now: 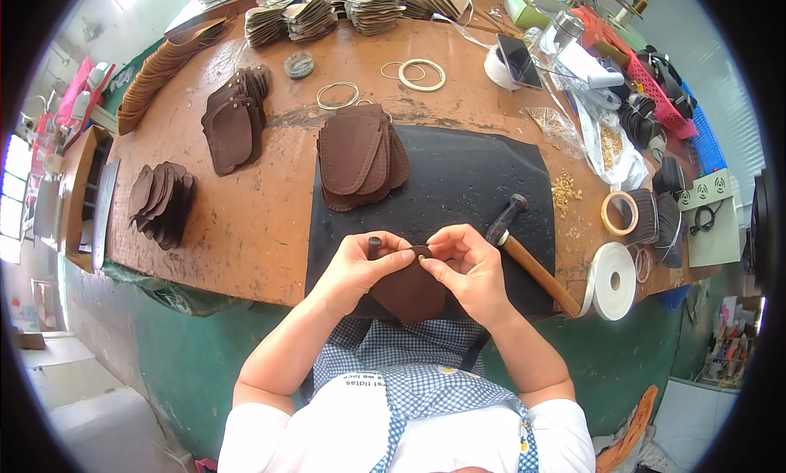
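A dark brown leather piece (409, 295) hangs over the near edge of the black mat (467, 178). My left hand (364, 264) pinches its upper edge. A short dark metal rod (374, 245), like a setting punch, sticks up from the same hand, its lower part hidden. My right hand (471, 268) is closed, with thumb and fingertips on a small brass-coloured stud (422, 258) at the leather's top. To the right of that hand, a hammer (536, 268) with a wooden handle lies on the mat. Beyond my hands sits a stack of brown leather pieces (360, 158).
More brown leather stacks (233, 125) stand at left, with tan pieces (155, 80) fanned behind. Loose brass fittings (565, 193) lie right of the mat, near a tape roll (620, 212) and a white ribbon roll (612, 280). A phone (519, 61) rests farther back.
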A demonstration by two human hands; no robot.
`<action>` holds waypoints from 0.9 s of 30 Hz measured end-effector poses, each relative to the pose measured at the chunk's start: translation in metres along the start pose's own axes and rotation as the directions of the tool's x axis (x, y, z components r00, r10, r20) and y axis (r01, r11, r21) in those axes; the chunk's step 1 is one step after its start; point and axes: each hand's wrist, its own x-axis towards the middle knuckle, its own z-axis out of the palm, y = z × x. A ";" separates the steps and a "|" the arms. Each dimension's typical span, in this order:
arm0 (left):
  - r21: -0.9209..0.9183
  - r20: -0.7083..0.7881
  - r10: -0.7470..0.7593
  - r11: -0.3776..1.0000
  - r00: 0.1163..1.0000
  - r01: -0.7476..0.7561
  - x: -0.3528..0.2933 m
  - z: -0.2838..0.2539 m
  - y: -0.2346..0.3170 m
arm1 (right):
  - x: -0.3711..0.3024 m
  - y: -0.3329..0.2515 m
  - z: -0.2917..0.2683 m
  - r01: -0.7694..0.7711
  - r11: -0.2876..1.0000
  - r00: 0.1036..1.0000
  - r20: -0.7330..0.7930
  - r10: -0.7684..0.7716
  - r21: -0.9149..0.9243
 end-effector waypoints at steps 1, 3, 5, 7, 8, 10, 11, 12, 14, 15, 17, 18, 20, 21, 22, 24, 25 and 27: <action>0.047 -0.006 0.030 0.998 1.000 -0.030 0.001 0.001 -0.001 | 0.000 -0.002 0.001 -0.003 0.999 1.000 -0.015 0.002 -0.033; 0.094 -0.012 0.061 0.994 0.998 -0.060 0.001 0.003 0.000 | 0.000 -0.004 0.001 -0.005 0.998 1.000 -0.029 0.004 -0.065; 0.181 -0.006 0.093 0.979 0.996 -0.090 0.001 0.004 0.002 | 0.001 -0.006 0.001 -0.033 0.995 0.999 -0.019 0.031 -0.096; 0.189 -0.023 0.089 0.978 0.996 -0.083 0.000 0.005 0.003 | 0.002 -0.005 0.001 -0.050 0.998 0.999 -0.023 0.049 -0.042; 0.195 -0.038 0.083 0.978 0.996 -0.074 -0.001 0.005 0.004 | 0.003 -0.005 0.001 -0.067 0.998 0.997 -0.028 0.067 0.012; 0.208 -0.031 0.098 0.974 0.995 -0.090 0.000 0.005 0.000 | 0.002 -0.004 -0.001 -0.088 0.995 0.996 -0.031 0.089 0.048; 0.221 -0.021 0.113 0.970 0.993 -0.106 0.001 0.006 -0.001 | 0.001 -0.004 -0.002 -0.107 0.991 0.993 -0.035 0.110 0.083; 0.217 0.000 0.109 0.970 0.994 -0.106 0.003 0.010 -0.002 | -0.001 -0.003 -0.005 -0.105 0.991 0.992 -0.056 0.110 0.077; 0.430 -0.032 0.207 0.886 0.978 -0.173 0.003 0.018 0.000 | -0.002 -0.002 -0.007 -0.092 0.995 0.993 -0.078 0.090 -0.027; 0.464 -0.029 0.235 0.864 0.972 -0.195 0.001 0.020 0.002 | -0.001 0.000 -0.006 -0.070 0.997 0.995 -0.077 0.067 -0.036; 0.513 -0.048 0.257 0.836 0.965 -0.197 -0.005 0.018 0.005 | 0.002 0.000 -0.004 -0.105 0.994 0.994 -0.011 0.105 -0.019; 0.479 -0.062 0.215 0.863 0.975 -0.160 -0.007 0.015 0.005 | 0.003 0.004 -0.004 -0.086 0.996 0.996 0.030 0.086 -0.005; 0.467 -0.089 0.163 0.878 0.983 -0.104 -0.011 0.006 0.002 | 0.005 0.003 0.000 -0.107 0.994 0.990 0.089 0.105 0.019; 0.437 -0.098 0.141 0.896 0.985 -0.084 -0.012 0.008 0.002 | 0.004 0.004 -0.003 -0.092 0.996 0.992 0.094 0.090 0.016; 0.412 -0.090 0.141 0.906 0.986 -0.092 -0.010 0.011 0.003 | 0.003 0.005 -0.007 -0.077 0.997 0.992 0.104 0.075 0.015; 0.461 -0.060 0.272 0.861 0.961 -0.214 -0.005 0.016 0.005 | 0.006 -0.003 -0.024 -0.033 0.999 0.996 0.082 0.036 -0.036; 0.513 -0.067 0.404 0.798 0.912 -0.316 -0.006 0.019 0.010 | 0.007 -0.010 -0.033 -0.002 0.997 0.997 0.075 0.008 -0.075; 0.693 0.077 0.737 0.444 0.671 -0.568 -0.008 0.024 0.036 | 0.031 -0.029 -0.077 0.064 0.971 0.988 -0.124 -0.094 -0.229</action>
